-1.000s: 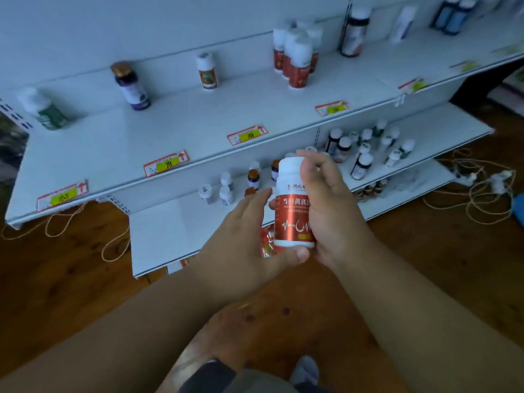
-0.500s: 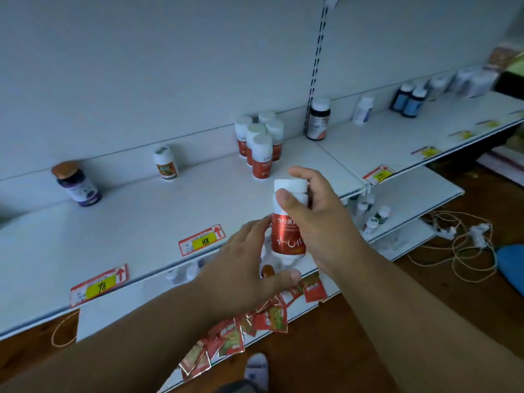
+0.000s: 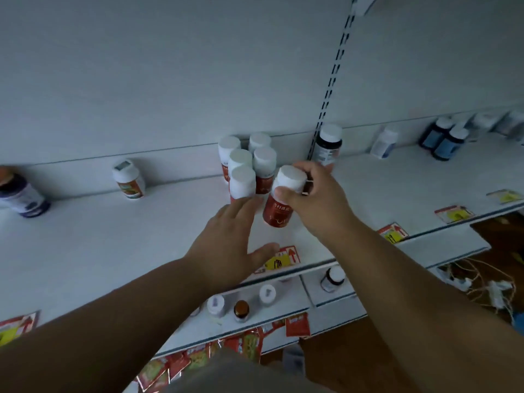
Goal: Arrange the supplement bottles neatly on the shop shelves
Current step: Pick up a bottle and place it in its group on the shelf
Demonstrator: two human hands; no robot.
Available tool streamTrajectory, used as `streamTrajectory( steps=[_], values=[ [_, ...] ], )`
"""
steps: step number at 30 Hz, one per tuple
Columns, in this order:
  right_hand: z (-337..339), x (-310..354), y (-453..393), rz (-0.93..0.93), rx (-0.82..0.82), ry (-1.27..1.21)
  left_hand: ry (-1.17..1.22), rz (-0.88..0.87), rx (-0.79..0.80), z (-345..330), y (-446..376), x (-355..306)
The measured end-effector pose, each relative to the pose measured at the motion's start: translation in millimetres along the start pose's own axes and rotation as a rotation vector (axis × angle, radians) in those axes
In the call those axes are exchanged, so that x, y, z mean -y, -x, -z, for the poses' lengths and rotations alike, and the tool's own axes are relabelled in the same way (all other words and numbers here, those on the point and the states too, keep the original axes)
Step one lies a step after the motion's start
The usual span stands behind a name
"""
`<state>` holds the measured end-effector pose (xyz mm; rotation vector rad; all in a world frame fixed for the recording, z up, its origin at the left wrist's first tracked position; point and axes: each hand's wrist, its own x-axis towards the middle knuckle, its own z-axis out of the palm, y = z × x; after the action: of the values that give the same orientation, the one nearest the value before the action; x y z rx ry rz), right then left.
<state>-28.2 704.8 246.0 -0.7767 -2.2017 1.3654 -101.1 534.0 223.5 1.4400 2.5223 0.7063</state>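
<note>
Head view: red bottle (image 3: 279, 207) in right hand (image 3: 313, 198); left hand (image 3: 226, 245) beside.

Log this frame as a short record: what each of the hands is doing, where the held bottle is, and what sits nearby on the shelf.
right hand: grips the white cap of a red-labelled white-capped supplement bottle
held bottle: tilted, at the top white shelf; contact with it unclear
left hand: open, fingers straight, reaching toward the cluster
cluster: five matching red-labelled white-capped bottles, upright, just left of the held one
nearby: dark white-capped bottle at the back wall
</note>
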Motion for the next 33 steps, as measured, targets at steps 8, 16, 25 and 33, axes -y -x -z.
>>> streamTrajectory(
  steps=[8,16,25,33],
  values=[
    [-15,-31,-76,0.235,0.204,0.183,-0.234,0.172,-0.323,-27,-44,1],
    [-29,-48,-90,0.405,0.248,0.313,-0.3,0.3,-0.293,-41,-51,0],
    [-28,-26,-66,0.432,0.147,0.394,-0.256,0.277,-0.318,-28,-39,19],
    [-24,5,7,0.386,0.075,0.427,-0.169,0.137,-0.241,-15,3,23]
  ],
)
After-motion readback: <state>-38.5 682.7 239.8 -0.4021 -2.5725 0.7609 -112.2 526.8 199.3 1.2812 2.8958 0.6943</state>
